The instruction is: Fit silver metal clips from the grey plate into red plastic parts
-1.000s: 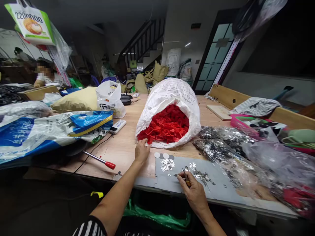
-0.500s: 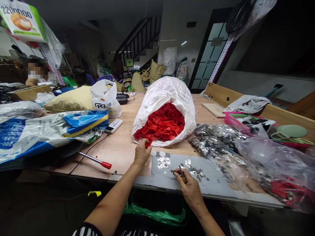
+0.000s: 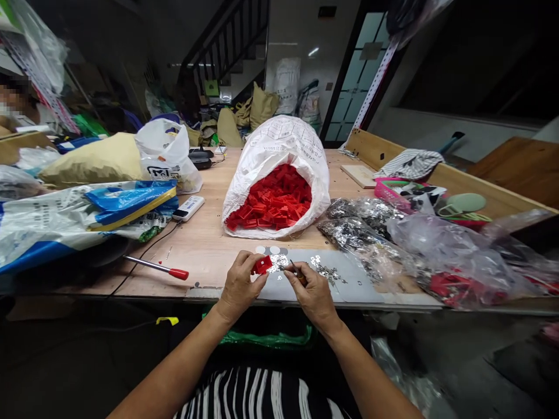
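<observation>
Between the thumb and fingers of my left hand (image 3: pixel 240 282) is a red plastic piece (image 3: pixel 262 265), box-shaped with a small square hole. My right hand (image 3: pixel 314 291) is closed around a thin tool with a dark tip and a yellowish handle (image 3: pixel 301 276); its exact kind is unclear. A small metal part (image 3: pixel 286 268) seems to be pinched at its fingertips, close to the red piece. Behind the hands, a pile of shiny flat metal pieces (image 3: pixel 278 262) and scattered darker metal parts (image 3: pixel 329 271) lie on a grey mat (image 3: pixel 360 285). Farther back, a white woven sack (image 3: pixel 279 137) opens toward me, full of red plastic pieces (image 3: pixel 279 201).
Clear bags of metal parts (image 3: pixel 356 235) and a pink basket (image 3: pixel 388 195) crowd the right side. A red-handled metal rod (image 3: pixel 178 273), a white device with a cable (image 3: pixel 188 208) and blue-and-white packaging (image 3: pixel 87 218) lie on the left. A person sits at far left.
My left hand has drawn back from the sack's mouth with a red piece. My right hand has moved left with the tool, and the two hands are now close together. The view has shifted.
</observation>
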